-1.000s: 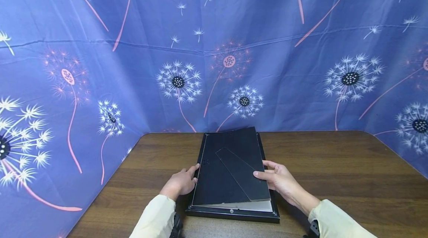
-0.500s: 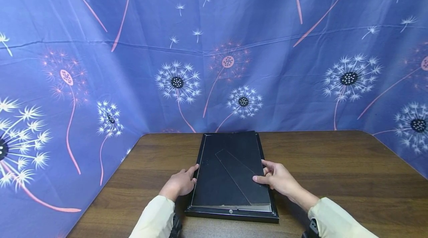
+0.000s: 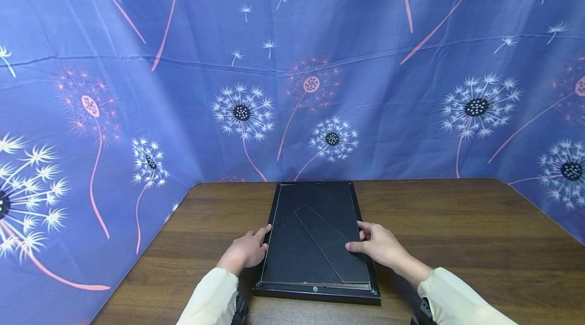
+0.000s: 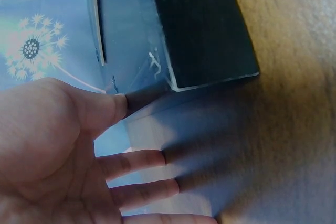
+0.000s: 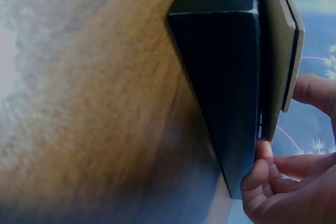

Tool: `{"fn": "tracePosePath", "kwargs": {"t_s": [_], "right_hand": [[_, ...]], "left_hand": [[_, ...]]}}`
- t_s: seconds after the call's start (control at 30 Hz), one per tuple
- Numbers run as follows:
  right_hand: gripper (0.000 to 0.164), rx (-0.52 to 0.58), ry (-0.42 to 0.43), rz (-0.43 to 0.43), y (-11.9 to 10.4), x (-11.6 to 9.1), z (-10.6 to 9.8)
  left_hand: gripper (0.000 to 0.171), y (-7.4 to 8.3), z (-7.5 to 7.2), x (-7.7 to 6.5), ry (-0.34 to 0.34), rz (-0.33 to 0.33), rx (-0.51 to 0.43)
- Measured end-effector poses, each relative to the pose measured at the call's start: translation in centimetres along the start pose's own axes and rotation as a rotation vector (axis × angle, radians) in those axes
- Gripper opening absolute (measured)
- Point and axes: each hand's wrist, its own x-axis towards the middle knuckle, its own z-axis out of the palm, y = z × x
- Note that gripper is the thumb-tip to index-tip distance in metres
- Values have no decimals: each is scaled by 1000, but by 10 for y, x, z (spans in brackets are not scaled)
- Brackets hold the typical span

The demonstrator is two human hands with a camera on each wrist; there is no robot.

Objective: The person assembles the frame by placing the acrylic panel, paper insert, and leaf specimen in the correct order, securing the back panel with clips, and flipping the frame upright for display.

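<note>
Blue dandelion-print cloth (image 3: 388, 71) beyond left hand (image 3: 247, 250) and right hand (image 3: 386, 247); wood-grain table (image 3: 205, 208) beneath. Black frame (image 3: 283, 292) lies between them, backing board (image 3: 292, 249) over it, edge raised by right hand. Left hand straight-fingered, touching frame's side. Right hand pinches board's edge, thumb (image 3: 354, 247) on top.

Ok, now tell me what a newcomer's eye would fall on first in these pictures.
Probably the blue dandelion-print cloth, which fills the background behind the wood-grain table. Next would come the black photo frame, lying back side up near the table's middle, its backing board raised on the right side. Then the hands: the left hand at the frame's left side, the right hand gripping the board's right edge.
</note>
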Motion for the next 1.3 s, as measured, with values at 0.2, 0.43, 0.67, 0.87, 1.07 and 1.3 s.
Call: {"fn": "tracePosePath", "kwargs": {"t_s": [0.2,0.43,0.67,0.87,1.07,1.3], "right_hand": [[79,-138,-9,-7,-3,2,-3],[75,-307,-14,-86,-6,1,-4],[83,-378,1,-92,-7,3,-2],[96,-441,-46,-52,-9,5,-6],[95,-485,-75,-66,-8,6,-9],[83,-436,-124,-112,-1,4,-10]], "left_hand": [[49,-1,1,1,1,-3,-2],[49,1,0,0,5,-4,-6],[49,1,0,0,5,-13,-13],[49,1,0,1,0,-15,-5],[49,0,1,1,-1,-7,22],[49,2,0,-1,-1,-3,25]]}}
